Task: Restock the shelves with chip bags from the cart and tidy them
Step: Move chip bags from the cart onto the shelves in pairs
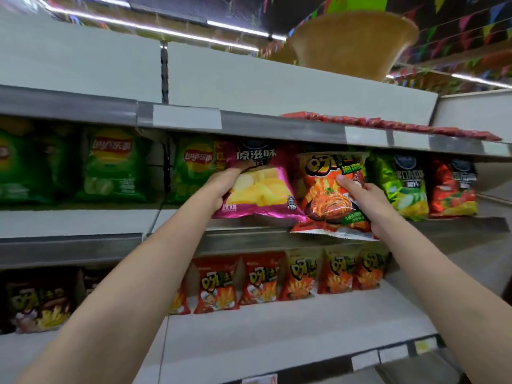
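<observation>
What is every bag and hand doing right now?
Left hand: gripping the pink chip bag.
Pink chip bag: held, tilted at the middle shelf.
Right hand: gripping the orange snack bag.
Orange snack bag: held, bottom hanging past the shelf edge.
Green chip bags: standing upright.

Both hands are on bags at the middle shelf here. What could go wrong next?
The orange bag in the right hand overhangs the middle shelf edge and could slip down if released. The left hand pushing the pink bag in may crowd or topple the green bag beside it.
</observation>
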The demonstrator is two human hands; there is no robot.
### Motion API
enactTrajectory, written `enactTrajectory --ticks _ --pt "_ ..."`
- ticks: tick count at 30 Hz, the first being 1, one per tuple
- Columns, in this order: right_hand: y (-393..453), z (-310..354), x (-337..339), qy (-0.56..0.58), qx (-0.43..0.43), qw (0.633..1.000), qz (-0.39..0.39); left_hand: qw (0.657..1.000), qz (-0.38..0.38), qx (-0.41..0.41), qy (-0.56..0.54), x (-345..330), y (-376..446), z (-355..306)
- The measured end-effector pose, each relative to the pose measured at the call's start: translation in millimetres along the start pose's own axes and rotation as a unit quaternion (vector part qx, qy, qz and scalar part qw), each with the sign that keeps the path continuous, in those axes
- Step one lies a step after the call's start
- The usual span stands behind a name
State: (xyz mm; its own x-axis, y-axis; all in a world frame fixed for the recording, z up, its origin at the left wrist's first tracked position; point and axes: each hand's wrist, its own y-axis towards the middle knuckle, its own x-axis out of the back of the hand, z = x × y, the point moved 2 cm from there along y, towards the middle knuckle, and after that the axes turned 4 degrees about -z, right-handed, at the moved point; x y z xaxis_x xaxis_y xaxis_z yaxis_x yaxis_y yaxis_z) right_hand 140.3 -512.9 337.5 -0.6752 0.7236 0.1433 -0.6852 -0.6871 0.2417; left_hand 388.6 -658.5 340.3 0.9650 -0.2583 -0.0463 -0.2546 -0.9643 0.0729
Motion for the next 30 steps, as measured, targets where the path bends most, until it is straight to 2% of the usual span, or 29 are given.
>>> enactTrajectory --ticks 6,12,17,21,24,27,30 --pt "26.3 2.6 8.2 0.015 0.008 0.999 0.037 0.999 -0.039 -0.026 0.002 -8.6 20.5 7.0" --pt "33.4 -1.8 7.1 0.024 0.009 0.997 0.067 0.999 -0.042 -0.029 0.0 -33.9 34.3 17.9" --pt "33.9 -7.5 5.2 0.017 0.01 0.996 0.092 0.989 -0.068 -0.001 0.132 -43.9 34.6 24.8" --pt "29.4 -10.5 7.4 0.034 0.009 0.994 0.103 0.94 -0.121 -0.016 0.319 -41.4 25.0 18.8" --pt "25.6 -11.9 9.9 0.042 0.01 0.992 0.122 0.91 -0.169 -0.026 0.377 -44.5 13.7 16.6" --pt "14.1 -10.3 9.8 0.056 0.024 0.987 0.151 0.903 -0.241 -0.073 0.349 -51.0 -8.3 13.0" --pt "1.3 -11.9 6.9 0.055 0.031 0.983 0.171 0.94 -0.225 -0.127 0.225 -60.9 -33.5 13.5"
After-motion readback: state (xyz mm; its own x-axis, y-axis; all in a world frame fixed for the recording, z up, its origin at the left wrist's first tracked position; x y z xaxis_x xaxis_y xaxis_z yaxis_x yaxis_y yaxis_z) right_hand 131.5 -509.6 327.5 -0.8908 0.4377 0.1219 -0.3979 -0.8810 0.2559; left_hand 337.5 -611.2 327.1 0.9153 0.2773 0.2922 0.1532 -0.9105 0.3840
